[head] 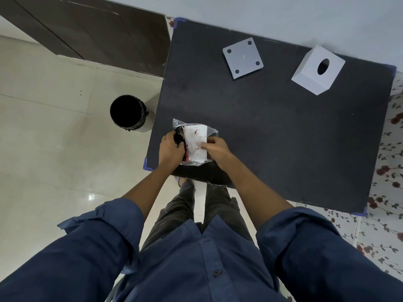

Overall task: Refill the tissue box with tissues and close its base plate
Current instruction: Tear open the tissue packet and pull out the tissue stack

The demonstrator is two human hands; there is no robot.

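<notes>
A plastic-wrapped tissue pack point(195, 138) lies at the near left corner of the black table point(272, 127). My left hand point(170, 150) grips its left side and my right hand point(217, 148) pinches its right edge. The white tissue box point(309, 75) stands at the far right of the table, its oval slot facing up. The white square base plate point(242, 57), with a dark dot at each corner, lies separately to the left of the box.
A black-lined waste bin point(128, 113) stands on the pale tiled floor left of the table. A dark wooden door point(91, 29) is at the far left. Floral-patterned fabric point(388, 171) borders the table's right side.
</notes>
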